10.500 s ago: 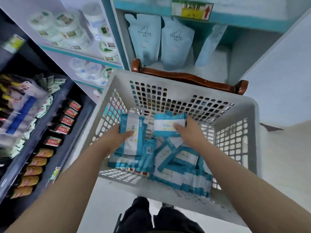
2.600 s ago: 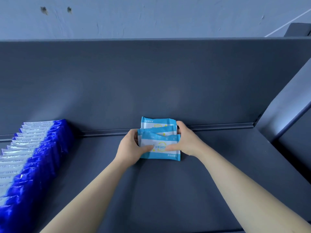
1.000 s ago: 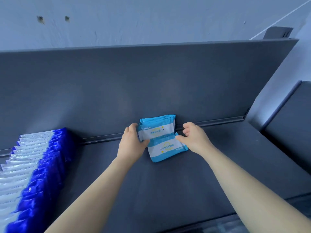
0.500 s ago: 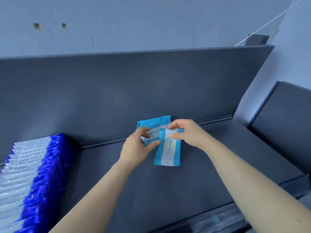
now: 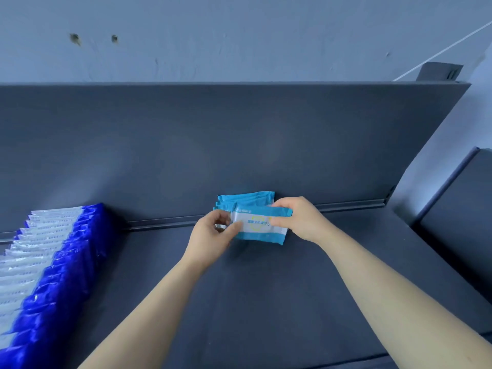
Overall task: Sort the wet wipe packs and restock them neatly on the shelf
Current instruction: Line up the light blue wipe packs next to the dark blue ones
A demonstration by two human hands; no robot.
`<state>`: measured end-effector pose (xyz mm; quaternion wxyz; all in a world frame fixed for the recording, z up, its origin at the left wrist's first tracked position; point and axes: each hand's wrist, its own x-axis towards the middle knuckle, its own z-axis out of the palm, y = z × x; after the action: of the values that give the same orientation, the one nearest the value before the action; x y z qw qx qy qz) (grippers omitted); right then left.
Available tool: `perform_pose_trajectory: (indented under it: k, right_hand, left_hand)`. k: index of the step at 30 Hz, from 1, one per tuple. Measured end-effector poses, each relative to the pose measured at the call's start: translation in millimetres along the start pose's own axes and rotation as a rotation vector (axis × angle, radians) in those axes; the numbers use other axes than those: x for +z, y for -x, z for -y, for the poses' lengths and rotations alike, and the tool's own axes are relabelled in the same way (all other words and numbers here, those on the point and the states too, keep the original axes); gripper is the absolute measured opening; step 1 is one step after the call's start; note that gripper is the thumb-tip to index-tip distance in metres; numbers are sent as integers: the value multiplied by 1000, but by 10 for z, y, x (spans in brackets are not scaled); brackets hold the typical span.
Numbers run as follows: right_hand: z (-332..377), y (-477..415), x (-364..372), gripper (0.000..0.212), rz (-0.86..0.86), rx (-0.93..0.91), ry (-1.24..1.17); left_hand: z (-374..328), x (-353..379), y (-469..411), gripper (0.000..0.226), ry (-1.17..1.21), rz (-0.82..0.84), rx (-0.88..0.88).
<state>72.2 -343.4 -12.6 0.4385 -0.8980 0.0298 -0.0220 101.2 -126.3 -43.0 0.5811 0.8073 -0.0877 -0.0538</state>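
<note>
Both hands hold one light-blue wet wipe pack [image 5: 259, 226] by its short ends: the left hand [image 5: 213, 233] pinches the left end between thumb and curled fingers, and the right hand [image 5: 300, 219] grips the right end. The pack is level, label towards the camera, just in front of a small stack of matching packs [image 5: 247, 200] that stands on the dark shelf [image 5: 266, 302] and leans on the back panel [image 5: 213, 142]. Whether its lower edge touches the shelf cannot be told. To do this step well, I judge the pack should be set down on its long edge, pushed flat against the stack with corners matched, and let go one hand at a time, since soft, slick wrappers are likely to slide or fan out. A low rail [image 5: 346, 205] runs along the foot of the panel, behind the stack. A long row of dark-blue packs [image 5: 53, 262] fills the shelf's left end, well apart. Another shelf [image 5: 458, 209] sits at the right. Nothing lies between the held pack and the stack.
</note>
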Motion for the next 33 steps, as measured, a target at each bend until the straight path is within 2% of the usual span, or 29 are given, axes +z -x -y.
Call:
perform_pose_trajectory:
  k: [3,8,13,19,22,26,33]
  right_hand:
    - [-5,-141,50,30,-58,9,100]
    - [-41,-207,220,41,-169,26,248]
    - [-112,-158,294,52,-122,87,304]
    - [-127,-86,318,49,-125,111,321]
    - [-103,-37,277,56,-159,108,321]
    - [-23,127,206,68,-225,113,341]
    - [269,799,125,47,-386,118,514]
  left_hand:
    - [85,19,-48,12,-330,-128,57]
    - [121,57,-84,18,-506,-300,38]
    - [144,102,-31,29,-608,-290,23]
    - [124,69,-39,30,-552,-254,3]
    - [86,17,-25,29,-526,-270,49]
    - [-41,-25,2,25,-544,-291,187]
    - [-252,98,185,21,-777,-163,659]
